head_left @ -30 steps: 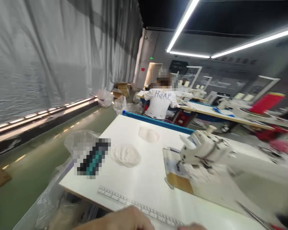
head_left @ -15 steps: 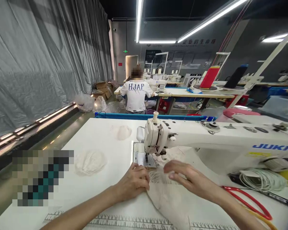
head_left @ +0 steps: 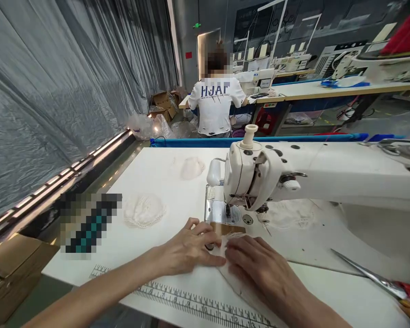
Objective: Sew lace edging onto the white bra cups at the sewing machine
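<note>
My left hand [head_left: 189,248] lies on the white sewing table [head_left: 157,173] with its fingers pressed flat on a piece of white lace fabric [head_left: 230,269]. Beside it my right hand [head_left: 256,266] rests flat on the same fabric, fingers stretched toward the left hand. Both hands sit just in front of the needle plate [head_left: 222,213] of the white sewing machine [head_left: 294,175]. Most of the fabric is hidden under my hands.
Two white lace pieces, one round [head_left: 143,210] and one further back [head_left: 191,167], lie on the table to the left. Scissors [head_left: 379,278] with red handles lie at the right. A printed ruler [head_left: 191,303] runs along the front edge. A person in a white shirt [head_left: 217,102] sits at a table ahead. A cardboard box [head_left: 10,269] stands on the floor at left.
The view has tilted down and come closer to the machine. My hands have drawn together on the fabric, nearer the table's front edge.
</note>
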The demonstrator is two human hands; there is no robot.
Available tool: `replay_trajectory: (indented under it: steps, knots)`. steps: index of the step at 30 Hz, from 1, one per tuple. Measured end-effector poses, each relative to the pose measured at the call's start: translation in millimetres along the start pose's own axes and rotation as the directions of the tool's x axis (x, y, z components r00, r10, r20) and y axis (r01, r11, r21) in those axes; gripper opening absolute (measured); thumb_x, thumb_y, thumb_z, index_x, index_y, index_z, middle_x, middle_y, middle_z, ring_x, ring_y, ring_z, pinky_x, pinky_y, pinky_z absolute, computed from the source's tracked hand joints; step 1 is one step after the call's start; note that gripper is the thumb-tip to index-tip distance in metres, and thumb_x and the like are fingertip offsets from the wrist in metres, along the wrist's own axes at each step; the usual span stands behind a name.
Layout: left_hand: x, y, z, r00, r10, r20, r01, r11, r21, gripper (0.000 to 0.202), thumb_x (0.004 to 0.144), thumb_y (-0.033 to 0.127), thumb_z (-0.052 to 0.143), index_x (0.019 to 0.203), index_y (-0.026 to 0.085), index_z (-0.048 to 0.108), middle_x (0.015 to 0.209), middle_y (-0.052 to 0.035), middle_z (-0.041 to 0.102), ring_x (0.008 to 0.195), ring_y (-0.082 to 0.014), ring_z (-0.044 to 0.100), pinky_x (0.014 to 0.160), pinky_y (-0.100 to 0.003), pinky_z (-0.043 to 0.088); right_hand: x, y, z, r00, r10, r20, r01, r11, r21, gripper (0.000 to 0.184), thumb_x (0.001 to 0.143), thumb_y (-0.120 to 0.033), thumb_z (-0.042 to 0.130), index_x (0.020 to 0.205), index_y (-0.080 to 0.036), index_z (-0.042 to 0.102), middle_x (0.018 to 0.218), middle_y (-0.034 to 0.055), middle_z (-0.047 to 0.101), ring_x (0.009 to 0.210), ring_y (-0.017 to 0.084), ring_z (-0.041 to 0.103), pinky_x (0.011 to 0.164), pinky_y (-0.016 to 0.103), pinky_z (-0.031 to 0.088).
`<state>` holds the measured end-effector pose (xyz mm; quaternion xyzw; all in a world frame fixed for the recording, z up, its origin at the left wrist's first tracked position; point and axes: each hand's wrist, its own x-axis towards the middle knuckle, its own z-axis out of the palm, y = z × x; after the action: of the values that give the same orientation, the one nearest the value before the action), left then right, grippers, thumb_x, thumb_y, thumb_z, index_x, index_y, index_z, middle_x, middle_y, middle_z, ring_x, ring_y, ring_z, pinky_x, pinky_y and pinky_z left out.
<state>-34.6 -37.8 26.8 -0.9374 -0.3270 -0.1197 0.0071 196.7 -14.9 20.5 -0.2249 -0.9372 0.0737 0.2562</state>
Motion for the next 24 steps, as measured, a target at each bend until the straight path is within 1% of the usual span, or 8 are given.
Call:
replay_trajectory:
  steps: [4,7,10,14,17,20,22,24]
  knots:
    - [-1,-4,-4.7,0.998,0.029,0.063,-0.032,0.998,0.062,0.047,0.086,0.000,0.050,0.114,0.036,0.058,0.119,-0.0014,0.055,0.111,-0.0187,0.042,0.088,-0.035,0.028,-1,14,15,1.000,-0.008,-0.025,0.004,0.989,-0.147,0.026,0.095,-0.029,0.040,0.099,-0.015,0.062,0.104,0.0137,0.065,0.091,0.026,0.061,0.067,0.037,0.051]
    - [6,-6,-5.3,0.998,0.016,0.065,-0.021,0.997,0.079,0.044,0.087,0.005,0.052,0.114,0.040,0.057,0.120,-0.0014,0.052,0.113,-0.0199,0.040,0.089,-0.036,0.029,-4,27,16,0.999,-0.010,-0.033,0.003,0.976,-0.219,0.032,0.095,-0.036,0.039,0.106,-0.013,0.059,0.113,0.0174,0.062,0.092,0.028,0.061,0.066,0.037,0.052]
    - [10,-6,-4.5,0.998,-0.012,0.066,0.009,0.999,0.053,0.041,0.089,0.010,0.053,0.114,0.042,0.056,0.120,-0.0020,0.049,0.112,-0.0201,0.040,0.088,-0.036,0.029,-4,31,16,0.997,0.007,-0.079,-0.025,0.973,-0.230,0.038,0.096,-0.041,0.036,0.113,-0.012,0.055,0.118,0.0201,0.058,0.091,0.027,0.063,0.067,0.036,0.054]
    - [11,-7,-2.0,0.997,0.016,0.070,-0.016,1.000,0.008,0.045,0.090,0.004,0.046,0.117,0.040,0.054,0.120,-0.0015,0.052,0.112,-0.0173,0.042,0.087,-0.036,0.026,1,32,18,0.984,0.090,-0.155,-0.116,0.978,-0.173,0.033,0.098,-0.034,0.034,0.116,-0.013,0.051,0.103,0.0152,0.065,0.074,0.021,0.065,0.059,0.031,0.052]
    - [11,-7,-0.2,0.997,0.060,0.050,-0.060,0.998,0.013,0.041,0.090,0.003,0.044,0.116,0.034,0.055,0.119,-0.0031,0.054,0.116,-0.0174,0.041,0.087,-0.037,0.025,6,31,18,0.976,0.150,-0.155,-0.171,0.976,-0.132,0.026,0.097,-0.025,0.034,0.101,-0.017,0.058,0.085,0.0080,0.067,0.061,0.018,0.062,0.051,0.028,0.047]
    - [11,-6,0.9,0.998,0.063,0.005,-0.063,0.997,0.039,0.034,0.094,0.008,0.043,0.115,0.032,0.054,0.113,-0.0034,0.058,0.114,-0.0165,0.044,0.086,-0.036,0.026,7,27,13,0.977,0.136,-0.164,-0.149,0.986,-0.071,0.028,0.096,-0.020,0.035,0.085,-0.020,0.061,0.082,0.0052,0.066,0.058,0.015,0.060,0.050,0.025,0.043]
    - [11,-5,1.3,0.998,0.068,-0.018,-0.066,0.996,0.058,0.031,0.095,0.012,0.042,0.116,0.031,0.054,0.111,-0.0041,0.058,0.112,-0.0162,0.046,0.087,-0.036,0.027,6,23,7,0.976,0.133,-0.170,-0.139,0.990,-0.019,0.025,0.095,-0.018,0.036,0.087,-0.020,0.060,0.082,0.0047,0.066,0.059,0.014,0.059,0.051,0.024,0.042]
    - [11,-3,1.3,0.997,0.076,-0.028,-0.074,0.994,0.078,0.030,0.095,0.013,0.043,0.117,0.030,0.053,0.110,-0.0052,0.058,0.111,-0.0164,0.047,0.087,-0.036,0.028,5,20,3,0.975,0.161,-0.151,-0.158,0.987,0.029,0.022,0.095,-0.019,0.038,0.087,-0.021,0.058,0.074,0.0032,0.065,0.058,0.014,0.058,0.052,0.023,0.042]
